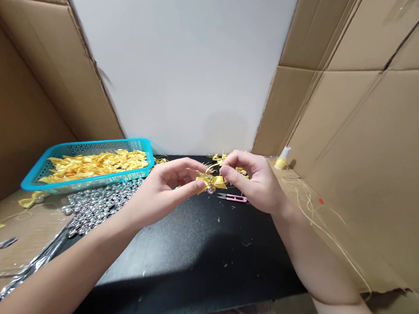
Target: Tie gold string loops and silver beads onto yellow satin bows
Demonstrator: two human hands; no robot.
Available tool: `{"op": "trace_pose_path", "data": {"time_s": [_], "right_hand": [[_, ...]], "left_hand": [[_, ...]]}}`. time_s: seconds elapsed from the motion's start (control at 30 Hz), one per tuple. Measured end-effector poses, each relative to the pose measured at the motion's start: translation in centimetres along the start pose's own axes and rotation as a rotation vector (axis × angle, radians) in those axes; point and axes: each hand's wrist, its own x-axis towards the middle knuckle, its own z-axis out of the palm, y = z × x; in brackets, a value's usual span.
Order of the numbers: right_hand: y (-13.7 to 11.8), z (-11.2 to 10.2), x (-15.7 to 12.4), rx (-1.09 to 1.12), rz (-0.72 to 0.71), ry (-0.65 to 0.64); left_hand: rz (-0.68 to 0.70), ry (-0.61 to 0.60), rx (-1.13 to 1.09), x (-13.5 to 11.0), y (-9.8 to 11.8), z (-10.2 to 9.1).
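Between the thumb and fingers of my left hand (172,185) is a yellow ribbon bow (217,181), with a small silvery bell or bead (210,190) hanging under it. My right hand (253,180) pinches a pale yellow string (214,166) that runs from just above the bow. Both hands are close together over the black work surface (202,244). Behind and below the right hand lies a pair of pink-handled thread snips (232,197). More yellow bows (219,157) lie behind the hands, partly covered by them.
A turquoise basket (31,178) full of yellow bows stands at the left. Beside it spreads a heap of silvery beads (97,206). At the right are a thread cone (282,158) and loose string (320,228). Cardboard walls (375,142) enclose the sides.
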Motion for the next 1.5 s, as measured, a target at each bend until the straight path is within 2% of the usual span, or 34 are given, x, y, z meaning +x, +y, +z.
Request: {"op": "trace_pose_path", "data": {"time_s": [0.33,0.4,0.5,0.6,0.73,1.03,1.13,1.2,1.23,1.27,1.3,1.33,1.4,1.5], "right_hand": [[0.3,0.8,-0.1,-0.032,0.029,0.098],[0.3,0.8,-0.2,-0.08,-0.008,0.174],[-0.2,0.6,-0.4,-0.214,-0.159,0.264],[-0.9,0.3,-0.6,-0.395,-0.281,0.169],[-1.3,0.2,-0.8,-0.561,-0.288,0.019],[-0.3,0.6,-0.4,-0.551,-0.236,-0.041],[1.1,0.7,0.0,-0.562,-0.205,-0.072],[2.4,0.6,0.4,-0.581,-0.18,-0.082],[3.1,0.6,0.7,-0.588,-0.167,-0.082],[3.8,0.5,0.8,-0.59,-0.155,-0.079],[4.4,0.4,1.0,-0.588,-0.142,-0.078],[5.0,0.3,1.1,-0.583,-0.129,-0.08],[5.9,0.2,1.3,-0.564,-0.105,-0.092],[6.5,0.4,1.3,-0.524,-0.086,-0.119]], "left_hand": [[-0.066,-0.122,-0.175,0.4,-1.0,-0.4],[-0.068,-0.137,-0.213,0.5,-1.1,-0.4],[-0.057,-0.15,-0.258,0.5,-0.9,-0.4],[-0.043,-0.161,-0.273,0.5,-0.7,-0.3],[-0.025,-0.181,-0.238,0.4,-0.4,-0.4],[-0.006,-0.189,-0.023,0.8,-0.8,-0.5],[-0.029,-0.269,0.155,2.0,-1.8,-2.0],[-0.065,-0.306,0.414,3.0,-3.0,-4.2],[-0.062,-0.236,0.55,3.5,-3.9,-5.6],[-0.076,-0.112,0.646,3.9,-4.7,-7.1],[-0.123,-0.039,0.681,4.1,-5.6,-8.6],[-0.183,-0.031,0.634,4.3,-6.4,-9.9],[-0.255,-0.1,0.431,4.3,-7.4,-11.9],[-0.227,-0.12,0.265,4.0,-7.3,-12.3]]}}
